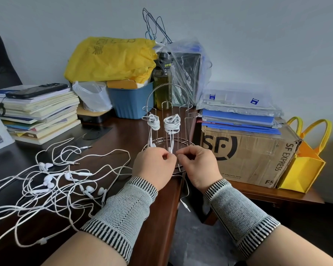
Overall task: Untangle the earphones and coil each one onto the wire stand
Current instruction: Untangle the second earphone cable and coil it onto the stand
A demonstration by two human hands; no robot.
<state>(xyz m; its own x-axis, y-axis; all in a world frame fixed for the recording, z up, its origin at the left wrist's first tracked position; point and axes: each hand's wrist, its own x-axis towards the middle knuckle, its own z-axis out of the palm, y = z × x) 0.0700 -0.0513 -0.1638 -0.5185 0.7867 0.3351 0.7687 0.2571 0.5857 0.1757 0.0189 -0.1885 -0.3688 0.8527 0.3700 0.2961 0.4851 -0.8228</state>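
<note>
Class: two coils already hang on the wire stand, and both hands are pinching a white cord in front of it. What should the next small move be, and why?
Probably draw the pinched cord up and start winding it between both hands. The left hand and right hand pinch it at the wire stand's base, its plug dangles off the desk edge, so it looks free of the tangled earphones.

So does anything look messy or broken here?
Yes. A tangled heap of white wired earphones sprawls over the dark wooden desk, one white cord dangles off its edge, and the brown cardboard box has a torn, crumpled corner.
</note>
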